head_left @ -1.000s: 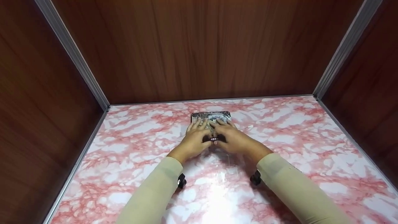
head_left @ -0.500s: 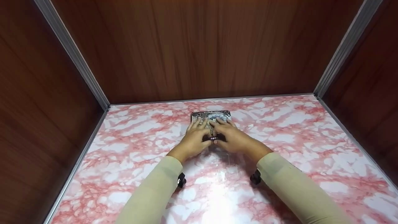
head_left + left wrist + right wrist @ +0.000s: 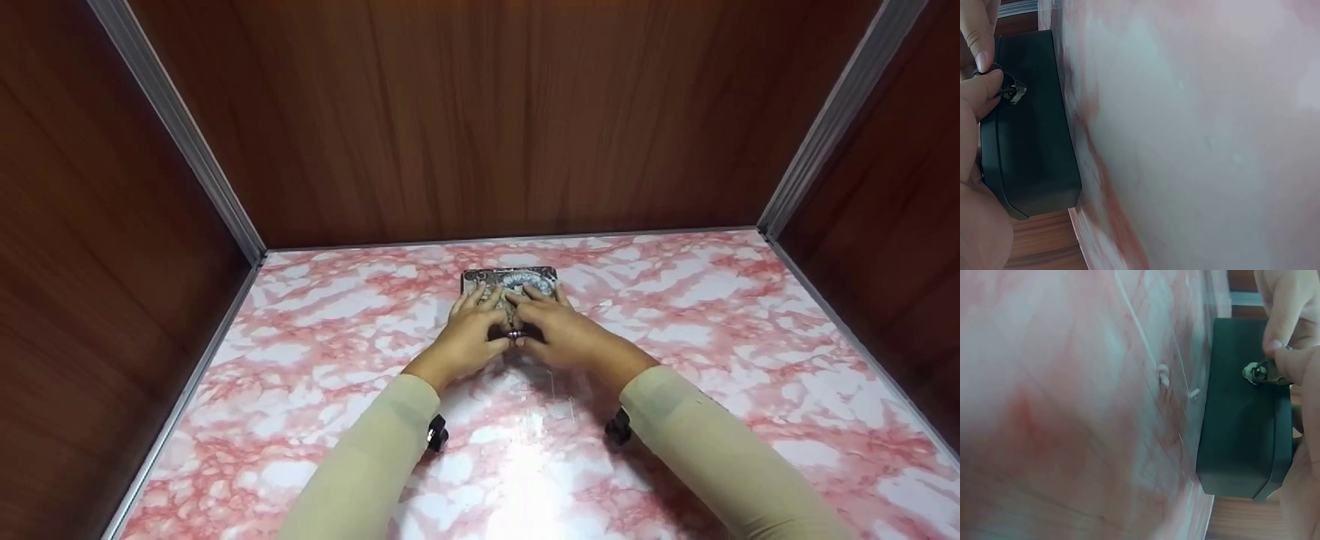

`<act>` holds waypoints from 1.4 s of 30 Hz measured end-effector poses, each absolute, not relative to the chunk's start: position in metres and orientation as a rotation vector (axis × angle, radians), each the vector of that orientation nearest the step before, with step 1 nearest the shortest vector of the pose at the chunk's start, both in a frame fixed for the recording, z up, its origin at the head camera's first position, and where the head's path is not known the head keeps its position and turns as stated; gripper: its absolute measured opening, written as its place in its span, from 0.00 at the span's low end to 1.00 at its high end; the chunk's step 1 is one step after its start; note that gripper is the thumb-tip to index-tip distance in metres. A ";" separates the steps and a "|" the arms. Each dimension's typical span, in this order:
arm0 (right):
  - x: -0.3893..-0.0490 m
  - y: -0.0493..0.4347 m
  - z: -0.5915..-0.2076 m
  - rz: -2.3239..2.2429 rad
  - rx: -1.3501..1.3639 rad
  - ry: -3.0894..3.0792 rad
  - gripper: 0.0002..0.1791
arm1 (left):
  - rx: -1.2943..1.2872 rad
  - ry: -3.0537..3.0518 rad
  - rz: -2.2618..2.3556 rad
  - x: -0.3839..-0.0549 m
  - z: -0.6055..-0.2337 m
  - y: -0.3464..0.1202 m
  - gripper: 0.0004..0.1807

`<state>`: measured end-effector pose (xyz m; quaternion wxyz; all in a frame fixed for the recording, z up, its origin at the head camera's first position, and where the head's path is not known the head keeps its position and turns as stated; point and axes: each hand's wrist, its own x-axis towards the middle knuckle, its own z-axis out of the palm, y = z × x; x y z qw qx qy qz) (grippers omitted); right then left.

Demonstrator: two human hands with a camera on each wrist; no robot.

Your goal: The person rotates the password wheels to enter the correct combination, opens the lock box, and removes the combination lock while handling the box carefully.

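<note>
A small dark green box (image 3: pixel 1033 129) with a patterned lid (image 3: pixel 517 280) stands on the table. Its metal clasp (image 3: pixel 1255 373) is on the front face; a small dark part of it reaches up to the lid edge. My left hand (image 3: pixel 470 337) lies over the lid's left half, fingers spread on top, thumb at the clasp. Over the right half lies my right hand (image 3: pixel 562 330), placed likewise. Both thumbs meet at the clasp and pinch its upper part, which they partly hide. The lid sits down on the box.
The table (image 3: pixel 337 360) has a red and white marbled top. Dark wood panels (image 3: pixel 487 120) rise at the back and both sides, with metal strips at the corners. Clear tape-like scraps (image 3: pixel 555 397) lie on the surface before the box.
</note>
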<state>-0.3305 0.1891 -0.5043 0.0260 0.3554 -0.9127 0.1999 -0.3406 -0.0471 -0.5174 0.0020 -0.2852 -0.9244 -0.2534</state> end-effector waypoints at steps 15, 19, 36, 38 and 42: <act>-0.337 0.194 -0.512 0.606 1.120 -2.784 0.11 | -0.902 -2.883 -0.827 -0.342 -0.519 -0.045 0.11; -0.338 0.194 -0.514 0.619 1.115 -2.774 0.13 | -0.873 -2.899 -0.855 -0.340 -0.519 -0.046 0.12; -0.337 0.193 -0.510 0.653 1.125 -2.759 0.11 | -0.873 -2.891 -0.860 -0.340 -0.517 -0.047 0.11; -0.337 0.193 -0.510 0.656 1.121 -2.760 0.11 | -0.877 -2.891 -0.867 -0.340 -0.517 -0.047 0.11; -0.337 0.193 -0.511 0.660 1.110 -2.765 0.10 | -0.898 -2.885 -0.869 -0.340 -0.517 -0.047 0.10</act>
